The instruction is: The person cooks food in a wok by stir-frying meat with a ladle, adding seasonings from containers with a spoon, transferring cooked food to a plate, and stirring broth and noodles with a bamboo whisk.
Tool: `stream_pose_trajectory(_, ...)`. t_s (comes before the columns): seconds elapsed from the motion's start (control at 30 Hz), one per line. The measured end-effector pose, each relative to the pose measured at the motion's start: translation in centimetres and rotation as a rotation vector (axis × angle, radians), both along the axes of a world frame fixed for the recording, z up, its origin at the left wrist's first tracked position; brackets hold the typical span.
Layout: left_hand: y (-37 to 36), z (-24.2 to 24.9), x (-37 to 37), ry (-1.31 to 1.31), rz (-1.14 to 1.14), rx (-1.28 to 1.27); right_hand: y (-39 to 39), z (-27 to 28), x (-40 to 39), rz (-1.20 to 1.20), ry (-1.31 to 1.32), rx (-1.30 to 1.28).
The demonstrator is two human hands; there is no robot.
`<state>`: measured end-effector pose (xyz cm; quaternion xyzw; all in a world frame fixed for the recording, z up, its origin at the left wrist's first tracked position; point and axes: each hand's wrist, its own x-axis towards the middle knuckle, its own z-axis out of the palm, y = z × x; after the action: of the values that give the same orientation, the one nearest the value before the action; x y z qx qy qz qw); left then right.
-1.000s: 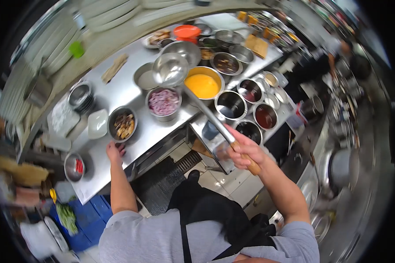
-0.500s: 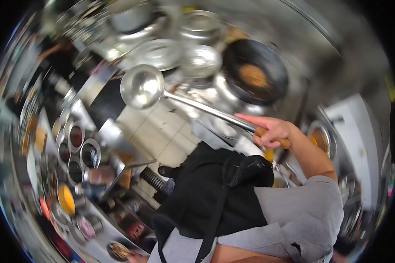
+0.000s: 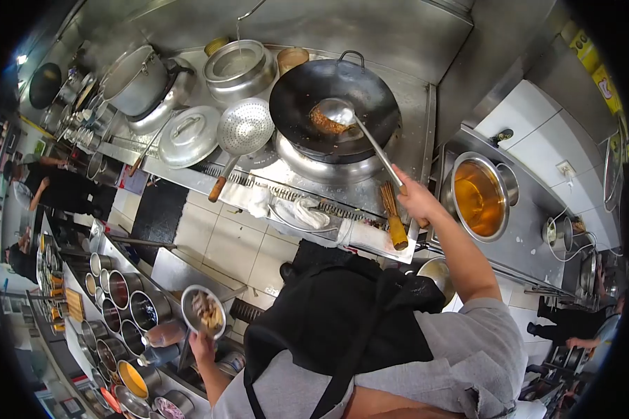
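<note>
My right hand [image 3: 418, 197] is closed around the handle of a long metal ladle [image 3: 379, 150]. The ladle's bowl rests inside a black wok [image 3: 295, 98], touching brown, minced-looking food [image 3: 321, 124] at the bottom. The wok sits on a round metal burner ring [image 3: 321, 166]. Low on the left, my left hand [image 3: 203, 347] grips the edge of a small metal bowl [image 3: 188, 302]. Pale and yellowish food pieces [image 3: 208, 311] lie in that bowl, which is tilted toward the camera. Part of the left hand's fingers is hidden by the bowl.
A perforated strainer [image 3: 246, 126], a lid [image 3: 189, 137] and a large pot [image 3: 134, 82] line the stove leftward. A bamboo brush [image 3: 394, 220] lies near my right hand. Right of it stands a basin of amber liquid [image 3: 479, 195]. Ingredient pots [image 3: 150, 309] crowd the lower left. Other people [image 3: 59, 187] stand farther off.
The ladle has swung from the left into the wok, still in my right hand. My left hand has brought the food-filled metal bowl up from the counter's lower edge.
</note>
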<state>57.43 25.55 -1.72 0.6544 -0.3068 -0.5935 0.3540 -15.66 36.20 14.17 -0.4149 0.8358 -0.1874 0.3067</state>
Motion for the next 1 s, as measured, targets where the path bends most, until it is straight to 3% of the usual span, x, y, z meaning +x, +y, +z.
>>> stream_pose_trajectory(0.07, -5.3, 0.1, -3.4, -0.053, -0.119, -0.037, -1.1, 0.5, 0.9, -0.006, 0.049, 0.033)
stream_pose_trajectory(0.1, -6.9, 3.3, -7.3, -0.038, -0.209, -0.073, -1.5, 1.4, 2.1, -0.034, 0.057, 0.087)
stream_pose_trajectory(0.13, -8.6, 3.5, -8.8, -0.03, -0.214, -0.068, -1.7, 1.9, 3.0, -0.06, 0.065, 0.145)
stream_pose_trajectory(0.2, -11.2, 3.2, -10.5, 0.041, -0.361, -0.143, -1.7, 0.3, 3.7, -0.032, 0.155, 0.105)
stream_pose_trajectory(0.3, -13.7, 2.4, -12.6, 0.042, -0.373, -0.106, -2.6, -2.7, 4.6, -0.02, 0.133, -0.031)
stream_pose_trajectory(0.37, -15.6, -1.2, -11.3, 0.029, -0.442, -0.074, -3.5, -4.5, 5.1, -0.076, -0.132, -0.001)
stream_pose_trajectory(0.53, -19.3, -5.0, -10.1, -0.054, -0.606, -0.044, -5.8, -6.7, 2.9, -0.235, -0.324, -0.013)
stream_pose_trajectory(0.6, -20.1, -4.4, -9.4, -0.11, -0.593, -0.07, -6.5, -9.8, 5.7, -0.214, 0.3, 0.061)
stream_pose_trajectory(0.67, -20.7, -2.7, -9.2, -0.108, -0.564, -0.084, -7.1, -6.0, 8.9, -0.183, 0.362, -0.057)
stream_pose_trajectory(0.73, -21.9, -0.8, -9.8, -0.084, -0.569, -0.114, -8.0, 1.1, 10.4, -0.249, -0.177, 0.029)
stream_pose_trajectory(0.8, -23.7, -0.5, -9.4, -0.104, -0.665, -0.214, -8.2, 2.4, 5.5, -0.41, -0.86, -0.199)
stream_pose_trajectory(0.9, -26.3, 1.6, -11.3, -0.125, -0.727, -0.174, -9.5, -1.9, 2.8, -0.492, -1.096, -0.276)
stream_pose_trajectory(0.97, -27.3, 3.4, -13.0, -0.119, -0.745, -0.185, -10.7, -6.9, 3.9, -0.219, 0.132, -0.067)
stream_pose_trajectory(1.0, -27.4, 4.1, -13.5, -0.125, -0.748, -0.185, -11.0, -6.2, 5.7, -0.223, 0.126, -0.068)
